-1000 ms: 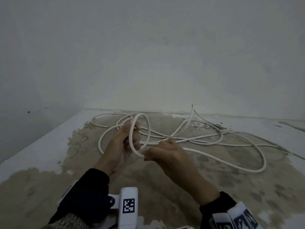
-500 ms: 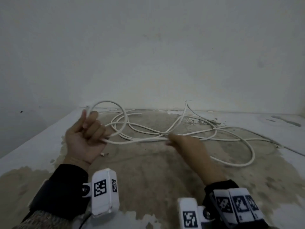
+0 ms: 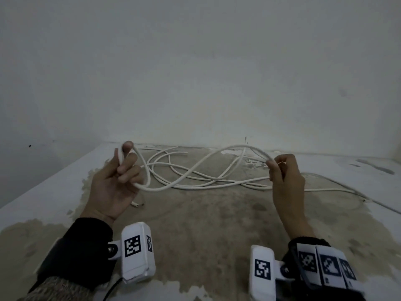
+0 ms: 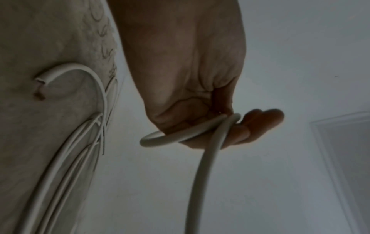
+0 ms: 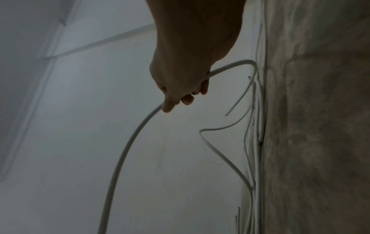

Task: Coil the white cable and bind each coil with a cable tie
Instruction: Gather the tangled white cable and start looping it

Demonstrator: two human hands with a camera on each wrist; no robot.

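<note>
My hands have drawn wide apart since a moment ago, when they worked close together over one small loop; my right hand has slid out along the white cable and lifted a long arc of it off the surface. My left hand sits palm up with its fingers curled round the first loop, the cable pinched up near my fingertips and curving down past my palm. My right hand pinches the cable between thumb and fingers, knuckles up. The rest of the cable lies in loose, crossing strands on the stained surface between my hands and the wall, and a cut end rests just beside my left palm. To coil well, I judge I should bring this arc back to my left hand at the same loop size, letting the cable roll in my fingers so it lies flat and does not drag the tangle. I see no cable tie.
</note>
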